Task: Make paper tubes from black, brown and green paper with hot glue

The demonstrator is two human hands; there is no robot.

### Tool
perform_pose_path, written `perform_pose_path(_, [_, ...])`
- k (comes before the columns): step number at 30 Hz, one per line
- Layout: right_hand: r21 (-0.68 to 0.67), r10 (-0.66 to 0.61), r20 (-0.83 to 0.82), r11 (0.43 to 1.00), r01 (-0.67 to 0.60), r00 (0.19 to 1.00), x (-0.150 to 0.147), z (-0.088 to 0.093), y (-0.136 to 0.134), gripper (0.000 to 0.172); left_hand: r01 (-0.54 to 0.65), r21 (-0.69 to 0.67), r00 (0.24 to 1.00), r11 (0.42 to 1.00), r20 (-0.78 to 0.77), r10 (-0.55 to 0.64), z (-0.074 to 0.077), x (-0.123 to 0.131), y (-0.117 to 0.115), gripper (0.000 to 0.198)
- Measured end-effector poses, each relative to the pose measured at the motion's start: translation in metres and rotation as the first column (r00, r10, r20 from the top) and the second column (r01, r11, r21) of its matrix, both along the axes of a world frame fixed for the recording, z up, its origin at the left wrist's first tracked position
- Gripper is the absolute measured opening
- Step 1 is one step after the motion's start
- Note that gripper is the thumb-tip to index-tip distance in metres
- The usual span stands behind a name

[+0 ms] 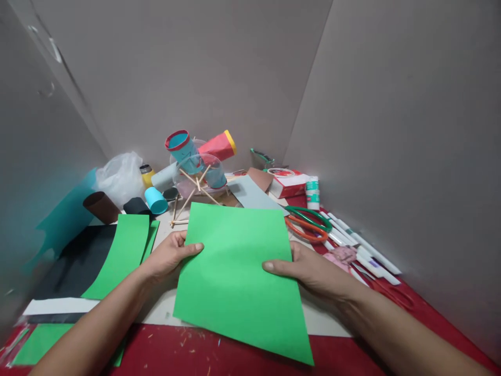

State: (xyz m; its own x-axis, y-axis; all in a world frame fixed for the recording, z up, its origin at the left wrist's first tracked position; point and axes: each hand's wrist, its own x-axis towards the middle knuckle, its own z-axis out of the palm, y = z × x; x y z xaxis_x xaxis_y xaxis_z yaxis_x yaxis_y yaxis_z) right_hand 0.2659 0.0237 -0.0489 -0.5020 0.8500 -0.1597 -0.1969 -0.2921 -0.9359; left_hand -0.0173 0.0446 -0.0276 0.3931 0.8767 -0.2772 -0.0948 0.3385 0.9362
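A bright green sheet of paper (238, 292) is held up in front of me, over the near part of the table. My left hand (170, 256) pinches its left edge, thumb on the front face and fingers behind. At the right edge, my right hand (305, 263) grips it the same way, its thumb lying further in across the sheet. The fingers behind the paper are mostly hidden. Left of my left hand lie cut green paper pieces (121, 250) over black paper (86, 256). Beyond the sheet stands a frame of thin wooden sticks (198, 183).
At the back are decorated paper tubes (217, 147), a plastic bag (122, 177) and a light blue tube (156, 200). To the right lie green-handled scissors (311, 215), a glue stick (312, 193) and several white markers (364, 245). Grey walls enclose the red-covered table (164, 350).
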Motion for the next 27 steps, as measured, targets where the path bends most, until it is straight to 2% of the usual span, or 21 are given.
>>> perform_pose_path(6, [-0.052,-0.039,0.021,0.998,0.04,0.999,-0.002,0.004,-0.004,0.037,0.004,-0.012,0.999,1.0,-0.049,-0.005,0.004,-0.002,-0.02,0.027])
perform_pose_path(12, [-0.06,-0.017,0.034,0.998,0.019,0.999,-0.004,0.003,-0.012,0.032,-0.036,0.047,0.996,0.998,-0.078,0.039,-0.005,-0.013,-0.041,0.03])
perform_pose_path(15, [-0.011,-0.041,0.057,0.999,0.042,0.998,-0.004,0.002,-0.012,0.031,-0.057,0.019,0.998,0.998,-0.036,0.057,-0.008,-0.014,-0.043,0.034])
perform_pose_path(18, [0.074,-0.064,0.126,0.996,0.055,0.99,-0.003,0.004,-0.01,0.027,-0.075,-0.026,0.996,0.997,-0.039,0.074,-0.008,-0.014,-0.042,0.028])
perform_pose_path(23, [0.024,-0.085,0.115,0.996,0.083,0.99,-0.003,0.008,-0.01,0.014,-0.031,-0.116,0.999,0.993,0.023,0.034,0.0,-0.015,-0.038,0.026])
perform_pose_path(27, [0.14,-0.122,0.126,0.985,0.104,0.984,-0.005,0.008,-0.011,0.003,-0.065,-0.127,0.997,0.99,0.022,0.069,0.001,-0.012,-0.038,0.022])
